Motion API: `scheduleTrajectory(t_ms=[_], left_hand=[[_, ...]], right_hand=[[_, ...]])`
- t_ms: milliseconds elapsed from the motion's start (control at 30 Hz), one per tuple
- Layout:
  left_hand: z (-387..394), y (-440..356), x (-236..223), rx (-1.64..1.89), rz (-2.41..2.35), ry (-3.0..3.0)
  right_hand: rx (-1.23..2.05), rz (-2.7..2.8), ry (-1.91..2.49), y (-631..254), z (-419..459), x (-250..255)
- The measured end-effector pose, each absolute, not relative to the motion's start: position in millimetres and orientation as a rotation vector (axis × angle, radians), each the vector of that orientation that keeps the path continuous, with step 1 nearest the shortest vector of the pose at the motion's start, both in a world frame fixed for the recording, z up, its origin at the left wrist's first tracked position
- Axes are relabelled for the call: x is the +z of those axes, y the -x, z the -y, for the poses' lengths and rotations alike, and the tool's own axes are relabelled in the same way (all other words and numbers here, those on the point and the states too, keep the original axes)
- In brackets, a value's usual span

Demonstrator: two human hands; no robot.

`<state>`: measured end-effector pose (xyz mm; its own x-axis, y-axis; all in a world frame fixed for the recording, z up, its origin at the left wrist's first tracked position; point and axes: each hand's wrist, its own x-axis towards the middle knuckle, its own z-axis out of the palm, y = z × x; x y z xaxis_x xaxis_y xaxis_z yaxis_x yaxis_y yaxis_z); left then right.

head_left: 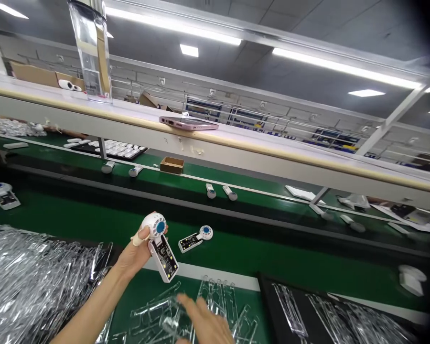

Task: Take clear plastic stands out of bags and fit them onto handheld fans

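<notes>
At eight o'clock the left hand (139, 252) grips a white device (164, 257), while at six the half-curled right hand (208, 323), hold unclear, seemingly picks among clear pieces (154, 307), needing a fingertip pinch.

- I count three white round-headed devices with exposed black circuit boards (167, 258)
- One flat pink-edged phone (188, 123)
- One small brown open-topped box (171, 168)
- Clear bent plastic pieces (39, 286): too many for me to count
</notes>
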<state>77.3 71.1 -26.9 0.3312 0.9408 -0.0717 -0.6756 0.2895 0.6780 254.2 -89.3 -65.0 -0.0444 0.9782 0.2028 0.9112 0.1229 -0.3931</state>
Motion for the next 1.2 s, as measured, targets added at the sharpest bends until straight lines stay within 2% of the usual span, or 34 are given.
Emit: scheduleTrajectory(t_ms=[133,200,500,567,733,967,1067,1200], left_hand=[[-47.5,-88.0,-15.1,1.099,-0.422,-0.513],[-36.5,-95.2,-8.9,1.071,-0.394,-0.483],[-11.9,-109.8,0.1,1.066,-0.404,-0.536],[-10.0,-109.2,1.0,1.077,-0.444,-0.534],[-6.9,-113.1,4.0,1.084,-0.501,-0.549],[3.7,-122.7,-13.1,0.932,-0.828,-0.711],[12.4,-123.1,-20.2,0.97,-0.993,-0.777],[22.8,-125.7,-25.6,1.202,-1.058,-0.886]], right_hand=[[0.425,1.801,1.737,-254.4,75.2,-20.7],[0.413,1.762,1.743,-246.0,66.3,-11.6],[0.024,1.644,1.775,-216.6,52.7,-42.0],[0.062,1.65,1.754,-216.6,56.9,-48.0],[0.417,1.644,1.716,-226.1,63.1,-42.0],[0.168,1.807,1.637,-240.8,62.0,-31.5],[0.382,1.66,1.565,-240.0,59.3,-32.8],[0.76,0.917,1.571,-237.8,35.7,-40.3]])
